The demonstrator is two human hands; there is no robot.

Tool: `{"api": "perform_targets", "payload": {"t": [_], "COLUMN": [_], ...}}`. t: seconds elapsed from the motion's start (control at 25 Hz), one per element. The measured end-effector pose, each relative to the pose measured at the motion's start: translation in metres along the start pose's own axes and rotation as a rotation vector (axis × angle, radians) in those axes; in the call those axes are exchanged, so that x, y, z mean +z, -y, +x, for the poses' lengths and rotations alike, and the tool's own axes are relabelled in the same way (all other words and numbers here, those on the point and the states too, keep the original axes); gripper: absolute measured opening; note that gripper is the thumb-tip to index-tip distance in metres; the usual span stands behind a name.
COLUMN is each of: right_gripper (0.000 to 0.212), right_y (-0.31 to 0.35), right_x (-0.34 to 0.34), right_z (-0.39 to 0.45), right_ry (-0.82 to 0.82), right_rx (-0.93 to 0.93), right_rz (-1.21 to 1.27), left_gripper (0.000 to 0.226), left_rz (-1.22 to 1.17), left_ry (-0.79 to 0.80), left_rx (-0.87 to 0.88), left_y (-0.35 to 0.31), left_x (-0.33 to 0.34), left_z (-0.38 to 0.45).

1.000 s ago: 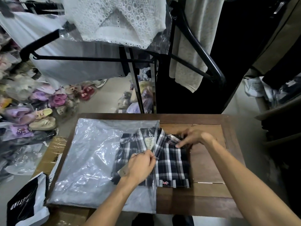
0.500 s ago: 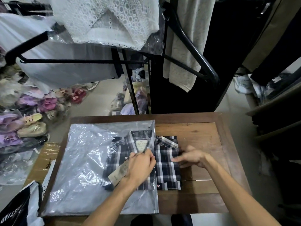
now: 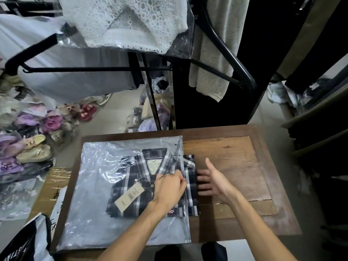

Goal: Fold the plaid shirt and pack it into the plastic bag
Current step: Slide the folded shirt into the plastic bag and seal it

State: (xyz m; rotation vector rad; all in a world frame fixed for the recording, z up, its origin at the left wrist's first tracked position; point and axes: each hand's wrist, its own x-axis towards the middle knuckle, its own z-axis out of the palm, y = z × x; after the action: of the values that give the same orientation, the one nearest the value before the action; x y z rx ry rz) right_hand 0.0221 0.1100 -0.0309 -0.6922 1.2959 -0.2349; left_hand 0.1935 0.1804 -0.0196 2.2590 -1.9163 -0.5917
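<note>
The folded dark plaid shirt lies on the wooden table, most of it inside the clear plastic bag, with a narrow strip still poking out of the bag's open right edge. A paper price tag hangs from its front. My left hand pinches the upper layer of the bag's mouth over the shirt. My right hand has straight fingers pressed against the shirt's right edge.
The wooden table has bare room to the right of the shirt. A black clothes rack with hanging garments stands behind it. Bagged shoes lie on the floor at left, a cardboard box beside the table.
The shirt has slid left, deeper into the bag. My right hand moved from the collar down to the shirt's right edge. The left hand keeps its hold on the bag's mouth.
</note>
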Motion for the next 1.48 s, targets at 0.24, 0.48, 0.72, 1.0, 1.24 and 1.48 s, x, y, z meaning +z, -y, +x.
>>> {"api": "perform_targets", "payload": {"t": [0.24,0.48,0.72,1.0,1.24,1.48], "right_gripper": [0.099,0.101,0.096,0.097,0.098,0.100], "right_y": [0.000,-0.013,-0.008,-0.018,-0.005,-0.013], "right_x": [0.018,0.005,0.018,0.008,0.012,0.029], "right_z": [-0.001,-0.002,0.010,0.013,0.017,0.029], "right_ry": [0.161,0.189,0.191,0.202,0.243,0.418], "right_rx": [0.025,0.018,0.050,0.079,0.081,0.135], "right_rz": [0.093,0.312,0.231,0.276,0.084,0.357], "left_gripper": [0.022,0.022,0.025,0.022,0.022,0.018], "left_rz": [-0.002,-0.009,0.007,0.001,-0.013,-0.064], "left_ry": [0.012,0.006,0.010,0.013,0.020,0.031], "left_rx": [0.021,0.036,0.032,0.034,0.026,0.034], "left_y": [0.004,0.006,0.011,0.012,0.014,0.011], "left_x": [0.002,0.003,0.008,0.010,0.009,0.007], "left_z": [0.004,0.006,0.008,0.009,0.007,0.006]}}
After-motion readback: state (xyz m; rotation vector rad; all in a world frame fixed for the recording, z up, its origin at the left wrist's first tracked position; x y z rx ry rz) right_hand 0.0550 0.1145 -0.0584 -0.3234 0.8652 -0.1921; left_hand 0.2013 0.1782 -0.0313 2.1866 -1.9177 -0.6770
